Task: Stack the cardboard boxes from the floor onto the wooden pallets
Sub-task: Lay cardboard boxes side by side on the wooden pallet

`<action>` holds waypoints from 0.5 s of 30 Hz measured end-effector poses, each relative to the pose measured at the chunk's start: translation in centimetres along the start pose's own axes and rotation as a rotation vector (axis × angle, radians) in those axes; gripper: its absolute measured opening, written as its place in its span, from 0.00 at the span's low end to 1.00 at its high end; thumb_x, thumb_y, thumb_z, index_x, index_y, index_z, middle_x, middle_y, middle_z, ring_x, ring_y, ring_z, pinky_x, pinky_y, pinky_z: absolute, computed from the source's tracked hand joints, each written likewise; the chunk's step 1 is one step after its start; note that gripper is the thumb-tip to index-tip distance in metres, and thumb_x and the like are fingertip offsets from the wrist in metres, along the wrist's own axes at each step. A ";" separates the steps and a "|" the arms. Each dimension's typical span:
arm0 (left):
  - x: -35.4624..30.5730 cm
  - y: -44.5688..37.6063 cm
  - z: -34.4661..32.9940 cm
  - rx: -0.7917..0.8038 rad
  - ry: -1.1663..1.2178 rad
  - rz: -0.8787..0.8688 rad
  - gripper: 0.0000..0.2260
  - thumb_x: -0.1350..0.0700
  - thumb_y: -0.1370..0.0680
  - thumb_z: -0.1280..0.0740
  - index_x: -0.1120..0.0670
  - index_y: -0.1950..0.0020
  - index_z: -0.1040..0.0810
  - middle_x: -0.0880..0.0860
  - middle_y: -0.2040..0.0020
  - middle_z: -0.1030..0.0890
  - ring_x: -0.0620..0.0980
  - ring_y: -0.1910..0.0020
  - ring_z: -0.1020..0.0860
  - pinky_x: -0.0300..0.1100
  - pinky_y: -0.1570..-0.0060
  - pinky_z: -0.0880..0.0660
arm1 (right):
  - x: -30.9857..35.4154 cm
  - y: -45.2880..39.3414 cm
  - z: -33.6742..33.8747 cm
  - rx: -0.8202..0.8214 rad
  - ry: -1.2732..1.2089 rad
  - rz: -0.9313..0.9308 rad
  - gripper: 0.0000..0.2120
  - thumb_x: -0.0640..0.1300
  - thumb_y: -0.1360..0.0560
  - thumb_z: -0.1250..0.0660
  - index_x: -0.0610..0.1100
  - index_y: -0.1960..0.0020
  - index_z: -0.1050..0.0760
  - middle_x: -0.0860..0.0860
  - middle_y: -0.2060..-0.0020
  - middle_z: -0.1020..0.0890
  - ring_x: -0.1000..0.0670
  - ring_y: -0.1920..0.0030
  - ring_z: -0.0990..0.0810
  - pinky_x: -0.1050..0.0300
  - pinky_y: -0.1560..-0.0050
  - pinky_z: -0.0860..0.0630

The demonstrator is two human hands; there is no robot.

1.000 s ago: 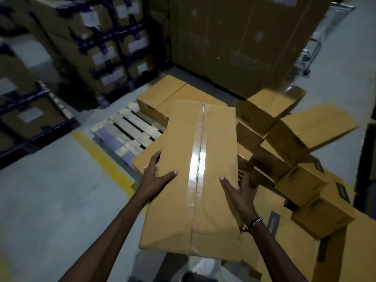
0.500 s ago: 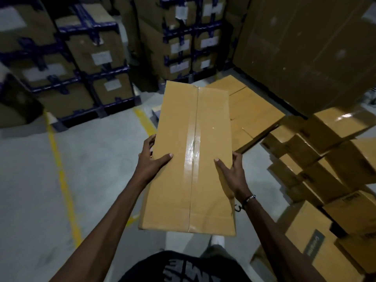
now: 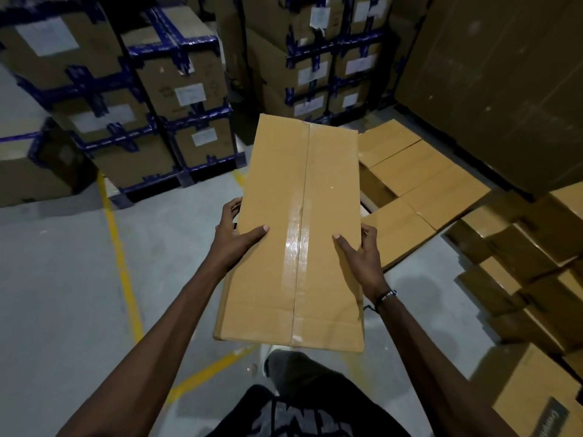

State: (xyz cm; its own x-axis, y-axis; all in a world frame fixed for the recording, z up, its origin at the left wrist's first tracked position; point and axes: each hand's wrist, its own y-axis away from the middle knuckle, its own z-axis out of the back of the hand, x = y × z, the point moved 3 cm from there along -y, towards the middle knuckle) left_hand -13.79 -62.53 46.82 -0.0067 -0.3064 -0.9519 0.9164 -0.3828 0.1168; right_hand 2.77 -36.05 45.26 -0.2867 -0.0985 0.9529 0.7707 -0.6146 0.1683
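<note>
Both hands (image 3: 235, 239) hold one taped box (image 3: 296, 234).

The grey concrete floor (image 3: 63, 279) is marked with yellow lines (image 3: 121, 263). Plain flat boxes (image 3: 419, 184) lie side by side ahead on the right, and a loose heap of boxes (image 3: 520, 279) sits further right. Stacks of boxes bound in blue tape (image 3: 164, 99) stand behind.

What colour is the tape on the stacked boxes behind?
Dark blue tape on the stacked boxes, clearest in the head view.
</note>
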 end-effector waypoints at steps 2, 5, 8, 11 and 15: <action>-0.1 -3.6 0.5 0.019 -0.009 -0.005 0.37 0.39 0.31 0.22 0.31 0.28 0.38 0.41 0.26 0.30 0.48 0.26 0.32 0.51 0.26 0.36 | 0.3 -2.8 -1.2 -0.019 -0.014 -0.011 0.27 0.55 0.24 0.25 0.53 0.32 0.36 0.60 0.39 0.22 0.64 0.41 0.23 0.56 0.39 0.23; -0.5 -8.8 0.9 0.050 -0.036 0.002 0.38 0.37 0.32 0.22 0.32 0.27 0.38 0.42 0.26 0.30 0.50 0.25 0.33 0.54 0.25 0.35 | 0.9 -7.0 -2.7 -0.044 -0.044 -0.024 0.29 0.53 0.24 0.25 0.50 0.30 0.36 0.58 0.38 0.21 0.62 0.39 0.22 0.57 0.38 0.24; -1.4 -13.4 0.9 0.086 -0.048 0.012 0.40 0.37 0.32 0.22 0.33 0.25 0.39 0.43 0.25 0.30 0.50 0.25 0.33 0.52 0.26 0.35 | 1.7 -10.9 -3.7 -0.084 -0.055 -0.044 0.30 0.51 0.24 0.24 0.48 0.29 0.36 0.56 0.37 0.21 0.62 0.41 0.22 0.58 0.37 0.24; -2.3 -18.0 0.7 0.128 -0.062 0.009 0.41 0.36 0.32 0.22 0.34 0.24 0.39 0.44 0.24 0.31 0.51 0.25 0.33 0.51 0.27 0.35 | 2.6 -14.1 -4.3 -0.108 -0.056 -0.053 0.29 0.50 0.24 0.24 0.49 0.30 0.36 0.57 0.39 0.21 0.63 0.41 0.22 0.60 0.39 0.23; -3.7 -23.0 -0.3 0.192 -0.067 -0.013 0.39 0.37 0.33 0.23 0.36 0.26 0.37 0.45 0.25 0.30 0.50 0.25 0.32 0.55 0.24 0.35 | 3.5 -17.6 -4.4 -0.169 -0.056 -0.098 0.29 0.52 0.23 0.25 0.49 0.30 0.36 0.58 0.39 0.21 0.64 0.43 0.22 0.67 0.45 0.25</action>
State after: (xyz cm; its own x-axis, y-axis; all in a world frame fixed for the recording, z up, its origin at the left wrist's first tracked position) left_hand -34.74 -52.28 47.59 -0.0504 -0.3557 -0.9332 0.8229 -0.5443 0.1630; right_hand -14.34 -29.05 44.54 -0.3197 0.0091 0.9475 0.6332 -0.7419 0.2208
